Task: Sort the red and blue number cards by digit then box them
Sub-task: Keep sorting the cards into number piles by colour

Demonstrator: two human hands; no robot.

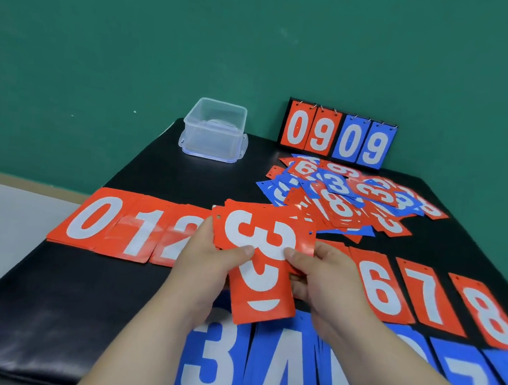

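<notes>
Red laminated number cards bearing a white 3 (261,238): small fanned stack, held over the black padded table (41,294). We pinch it with our left hand (202,266) and right hand (328,278), thumbs on top. Clear plastic box (212,129): far table edge.

Even soft light, wide-angle edge distortion

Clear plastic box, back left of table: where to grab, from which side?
Likely best: span the clear box across its side walls from above, just under the top edge. It stands alone, walls free; latch flaps flare out at the base.
</notes>
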